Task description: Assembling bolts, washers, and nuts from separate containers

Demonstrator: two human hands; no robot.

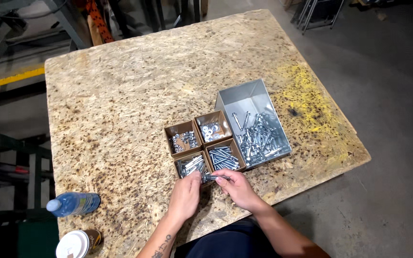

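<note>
At the lower middle of the frame, left hand (185, 195) and right hand (235, 186) share a pinching grip on one bolt (213, 177), beside four boxes (202, 143) and one tray (244, 98) on the worktop (120, 95).

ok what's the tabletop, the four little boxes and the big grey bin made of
Tabletop: looks like strand board, with pressed wood flakes showing, unfinished, stained yellow at one side. Four small boxes: probably brown cardboard, matte with thin walls. Grey bin: likely sheet metal, smooth with a dull sheen and crisp folded edges, though plastic can't be ruled out.
</note>
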